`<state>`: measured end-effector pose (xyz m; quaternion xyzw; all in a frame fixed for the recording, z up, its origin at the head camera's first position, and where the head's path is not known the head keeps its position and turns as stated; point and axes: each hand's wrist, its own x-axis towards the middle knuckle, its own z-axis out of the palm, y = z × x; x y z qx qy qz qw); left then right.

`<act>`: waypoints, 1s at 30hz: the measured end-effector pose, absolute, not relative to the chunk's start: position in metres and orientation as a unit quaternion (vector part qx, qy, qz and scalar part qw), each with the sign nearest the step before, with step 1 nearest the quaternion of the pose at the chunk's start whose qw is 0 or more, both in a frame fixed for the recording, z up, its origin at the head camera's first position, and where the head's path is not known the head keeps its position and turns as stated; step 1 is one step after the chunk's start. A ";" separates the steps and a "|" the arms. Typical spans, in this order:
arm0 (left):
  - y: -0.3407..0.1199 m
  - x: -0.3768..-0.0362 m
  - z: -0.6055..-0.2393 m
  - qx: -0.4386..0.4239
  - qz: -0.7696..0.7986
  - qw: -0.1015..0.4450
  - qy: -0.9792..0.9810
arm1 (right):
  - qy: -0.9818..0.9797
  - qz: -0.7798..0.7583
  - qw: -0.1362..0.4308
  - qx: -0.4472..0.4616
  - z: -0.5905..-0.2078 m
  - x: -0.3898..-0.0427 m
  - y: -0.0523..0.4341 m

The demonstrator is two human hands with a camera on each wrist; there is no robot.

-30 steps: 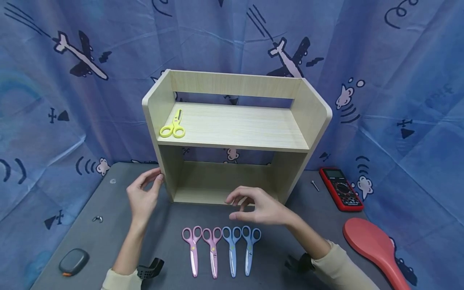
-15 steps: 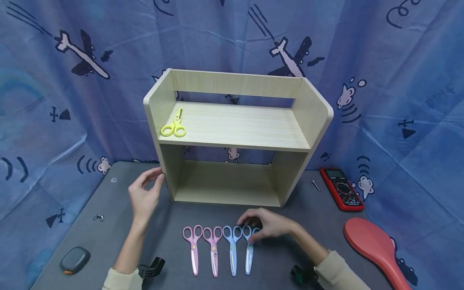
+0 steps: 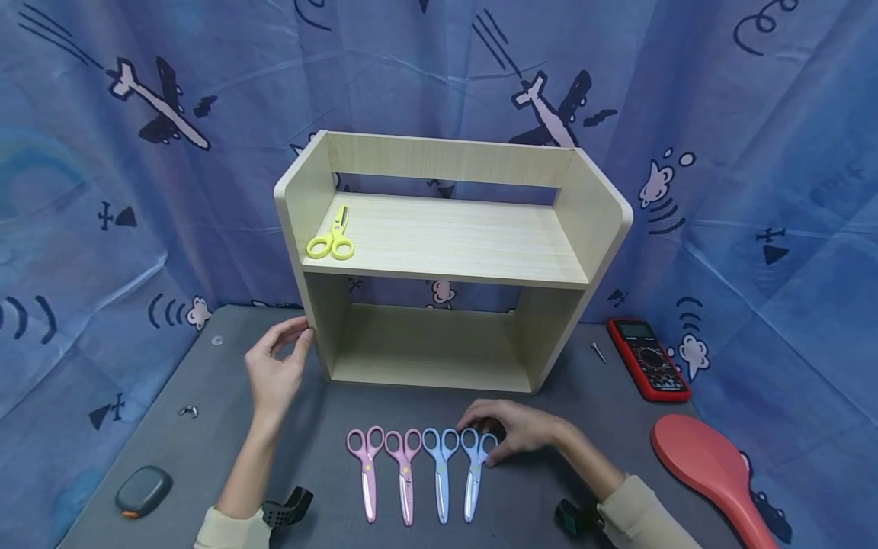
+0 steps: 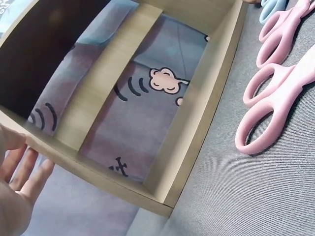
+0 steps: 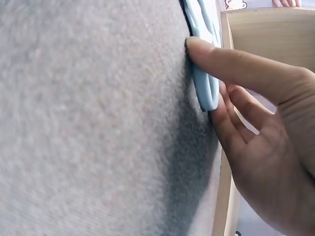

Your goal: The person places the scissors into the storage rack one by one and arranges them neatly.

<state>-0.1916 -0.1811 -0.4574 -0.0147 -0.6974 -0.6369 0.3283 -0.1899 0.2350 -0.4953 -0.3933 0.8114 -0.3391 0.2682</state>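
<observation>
My right hand [image 3: 516, 427] is low over the handles of the rightmost light-blue scissors [image 3: 473, 480], pinching them between thumb and fingers. In the right wrist view the thumb lies across a blue handle loop [image 5: 211, 93], the other fingers behind it. Left of these, in a row, lie another pair of blue scissors [image 3: 440, 476] and two pink scissors [image 3: 368, 480] [image 3: 405, 480], handles toward the shelf. My left hand [image 3: 274, 374] touches the left side panel of the wooden two-tier shelf [image 3: 446, 271] from outside, fingertips at its front edge. Yellow scissors [image 3: 332, 238] lie on the upper tier, at the left.
On the right stand a red multimeter [image 3: 648, 360], a small screw [image 3: 598, 352] and a red paddle-shaped thing [image 3: 706, 461]. At left are a dark grey rounded device [image 3: 144, 492], a small metal piece [image 3: 188, 412] and a small clear disc [image 3: 217, 340]. A blue curtain [image 3: 754, 152] hangs behind.
My right hand has come down from before the shelf's lower tier to the rightmost blue scissors. Their handles have shifted slightly right. My left hand stays at the side panel.
</observation>
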 end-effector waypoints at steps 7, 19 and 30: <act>-0.181 -0.191 -0.456 -0.013 -0.639 0.326 -0.697 | 0.831 -0.317 0.265 -0.372 -0.492 -0.186 0.235; -0.181 -0.191 -0.455 -0.015 -0.638 0.326 -0.698 | 0.850 -0.290 0.268 -0.349 -0.481 -0.176 0.235; -0.182 -0.192 -0.456 -0.016 -0.639 0.323 -0.698 | 0.836 -0.294 0.328 -0.327 -0.474 -0.176 0.247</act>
